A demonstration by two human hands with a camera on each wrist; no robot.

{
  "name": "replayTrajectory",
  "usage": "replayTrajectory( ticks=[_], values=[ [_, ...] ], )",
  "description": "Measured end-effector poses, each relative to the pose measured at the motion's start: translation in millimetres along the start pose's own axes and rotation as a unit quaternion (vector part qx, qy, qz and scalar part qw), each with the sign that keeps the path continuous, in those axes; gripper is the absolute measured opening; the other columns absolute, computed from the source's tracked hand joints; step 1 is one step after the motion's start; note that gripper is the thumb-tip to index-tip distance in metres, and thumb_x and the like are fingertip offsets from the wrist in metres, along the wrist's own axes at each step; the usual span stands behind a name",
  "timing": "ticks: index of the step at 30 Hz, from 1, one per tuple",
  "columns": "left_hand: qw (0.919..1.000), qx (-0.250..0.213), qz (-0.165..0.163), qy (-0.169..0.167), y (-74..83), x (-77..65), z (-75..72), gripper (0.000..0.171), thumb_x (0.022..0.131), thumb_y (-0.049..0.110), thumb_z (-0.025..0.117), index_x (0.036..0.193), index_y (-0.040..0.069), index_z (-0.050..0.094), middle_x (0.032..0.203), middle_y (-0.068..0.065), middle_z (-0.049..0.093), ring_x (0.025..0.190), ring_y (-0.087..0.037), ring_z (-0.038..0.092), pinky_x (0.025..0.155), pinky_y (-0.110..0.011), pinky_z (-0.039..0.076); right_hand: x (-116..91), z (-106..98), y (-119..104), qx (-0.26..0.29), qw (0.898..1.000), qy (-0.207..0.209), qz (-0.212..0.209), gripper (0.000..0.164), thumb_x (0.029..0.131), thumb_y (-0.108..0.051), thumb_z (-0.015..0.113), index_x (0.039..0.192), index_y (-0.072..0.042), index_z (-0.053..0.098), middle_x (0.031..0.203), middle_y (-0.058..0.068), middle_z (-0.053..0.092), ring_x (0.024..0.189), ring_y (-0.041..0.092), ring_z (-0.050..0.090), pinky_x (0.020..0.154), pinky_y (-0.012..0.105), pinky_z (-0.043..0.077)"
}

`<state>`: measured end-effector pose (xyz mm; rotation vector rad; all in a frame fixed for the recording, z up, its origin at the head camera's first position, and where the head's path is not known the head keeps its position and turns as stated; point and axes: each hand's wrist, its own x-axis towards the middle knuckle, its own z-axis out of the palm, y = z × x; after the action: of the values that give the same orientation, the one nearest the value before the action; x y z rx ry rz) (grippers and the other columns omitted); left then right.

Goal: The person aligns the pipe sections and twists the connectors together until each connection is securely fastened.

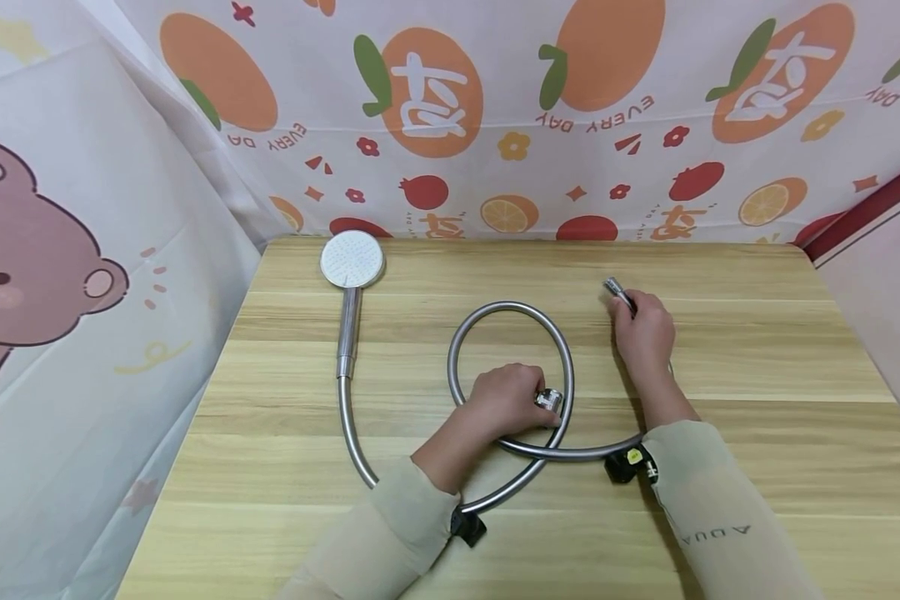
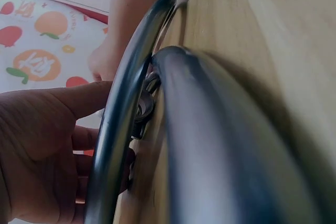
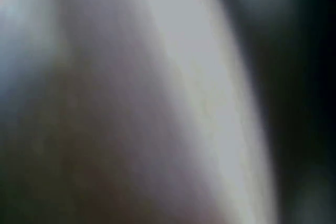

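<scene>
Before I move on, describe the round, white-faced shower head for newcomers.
On the pale wooden tabletop, look near the far left corner. There, the round shower head caps a silver cylindrical handle; unlike the looped grey metal hose, it is a broad disc.

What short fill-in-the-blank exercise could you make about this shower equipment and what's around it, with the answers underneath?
1. The round, white-faced silver shower head lies face ____ on the pale wooden table.
2. The flexible grey metal hose joins the shower head's ____.
3. The person's ____ grip holds the shiny chrome hose end.
4. The white printed cloth at the left shows a cartoon ____.

Missing words: up; handle; right; bear.
</scene>
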<state>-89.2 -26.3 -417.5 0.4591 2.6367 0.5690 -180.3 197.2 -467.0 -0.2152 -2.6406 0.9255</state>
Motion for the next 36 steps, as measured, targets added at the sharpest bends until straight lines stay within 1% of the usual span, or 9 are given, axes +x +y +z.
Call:
replayTrajectory(
  ticks=[4, 8, 14, 17, 21, 24, 28, 32, 36],
  values=[
    [0.9999, 0.002, -0.009, -0.012, 1.4, 1.7, 1.3, 0.038, 0.075, 0.052, 0.08, 0.085, 0.021, 0.061, 0.079, 0.009, 0.059, 0.072, -0.012, 0.055, 0.058, -0.031, 0.042, -0.9, -1.3, -0.5, 0.008, 1.0, 0.011, -0.011, 0.032, 0.099, -0.024, 0.06, 0.116, 0.001, 0.068, 0.101, 0.022, 0.066, 0.091, 0.038, 0.064, 0.076, 0.051, 0.053],
    [0.9998, 0.001, -0.012, -0.014, 0.9, 3.6, 3.1, 0.038, 0.075, 0.052, 0.08, 0.085, 0.02, 0.061, 0.079, 0.008, 0.059, 0.072, -0.012, 0.055, 0.059, -0.03, 0.042, -1.0, -2.4, -1.1, 0.008, 1.0, 0.018, -0.019, 0.033, 0.099, -0.027, 0.059, 0.118, -0.002, 0.068, 0.097, 0.02, 0.064, 0.084, 0.034, 0.062, 0.071, 0.048, 0.051],
    [0.9998, -0.003, -0.013, -0.013, 1.6, 3.5, 2.7, 0.035, 0.077, 0.049, 0.079, 0.082, 0.02, 0.06, 0.077, 0.007, 0.058, 0.069, -0.013, 0.053, 0.057, -0.03, 0.042, 0.0, -7.7, -8.4, 0.013, 1.0, -0.011, -0.011, 0.03, 0.096, -0.024, 0.064, 0.117, -0.003, 0.07, 0.104, 0.018, 0.065, 0.095, 0.033, 0.064, 0.08, 0.048, 0.053],
    [0.9999, 0.003, -0.009, -0.009, 1.2, 4.2, 3.3, 0.028, 0.077, 0.04, 0.077, 0.079, 0.019, 0.059, 0.077, 0.005, 0.057, 0.068, -0.013, 0.052, 0.055, -0.03, 0.042, 1.0, -13.5, -14.8, 0.027, 0.999, -0.024, 0.004, 0.029, 0.095, -0.022, 0.066, 0.116, -0.003, 0.07, 0.107, 0.018, 0.065, 0.099, 0.034, 0.063, 0.085, 0.048, 0.053],
    [1.0, -0.001, -0.005, 0.006, -0.1, 4.8, 4.6, 0.02, 0.074, 0.027, 0.075, 0.084, 0.019, 0.059, 0.079, 0.006, 0.056, 0.07, -0.013, 0.053, 0.055, -0.03, 0.042, 2.4, -20.5, -21.1, 0.053, 0.998, -0.017, 0.003, 0.028, 0.094, -0.021, 0.068, 0.113, -0.001, 0.071, 0.107, 0.018, 0.065, 0.101, 0.034, 0.063, 0.088, 0.047, 0.052],
    [0.9997, -0.013, -0.002, 0.019, -2.0, 6.0, 5.8, 0.021, 0.074, 0.023, 0.075, 0.087, 0.019, 0.058, 0.079, 0.007, 0.058, 0.072, -0.012, 0.055, 0.056, -0.029, 0.043, 2.1, -22.9, -20.6, 0.077, 0.997, -0.006, -0.012, 0.027, 0.093, -0.02, 0.069, 0.11, 0.0, 0.073, 0.104, 0.018, 0.067, 0.097, 0.031, 0.062, 0.085, 0.041, 0.052],
    [0.9991, -0.024, 0.01, 0.033, -6.3, 8.7, 7.6, 0.02, 0.074, 0.021, 0.076, 0.085, 0.02, 0.059, 0.078, 0.008, 0.06, 0.071, -0.012, 0.056, 0.056, -0.028, 0.043, -1.0, -22.4, -15.9, 0.103, 0.994, 0.012, -0.028, 0.025, 0.091, -0.021, 0.071, 0.104, 0.0, 0.075, 0.097, 0.016, 0.068, 0.088, 0.025, 0.06, 0.075, 0.026, 0.045],
    [0.996, -0.067, 0.022, 0.054, -12.8, 12.4, 7.5, 0.021, 0.075, 0.025, 0.079, 0.086, 0.02, 0.062, 0.08, 0.009, 0.062, 0.073, -0.012, 0.056, 0.061, -0.025, 0.045, -4.9, -20.4, -12.5, 0.127, 0.991, 0.027, -0.031, 0.027, 0.09, -0.025, 0.072, 0.103, -0.002, 0.075, 0.095, 0.014, 0.069, 0.082, 0.017, 0.057, 0.068, 0.016, 0.041],
    [0.9866, -0.142, 0.027, 0.075, -20.9, 16.4, 3.7, 0.024, 0.076, 0.026, 0.082, 0.091, 0.019, 0.065, 0.084, 0.009, 0.063, 0.077, -0.01, 0.057, 0.069, -0.024, 0.047, -7.7, -19.2, -14.0, 0.153, 0.986, 0.041, -0.044, 0.03, 0.091, -0.03, 0.07, 0.105, -0.004, 0.075, 0.096, 0.012, 0.07, 0.081, 0.008, 0.055, 0.067, 0.011, 0.042]
  ],
)
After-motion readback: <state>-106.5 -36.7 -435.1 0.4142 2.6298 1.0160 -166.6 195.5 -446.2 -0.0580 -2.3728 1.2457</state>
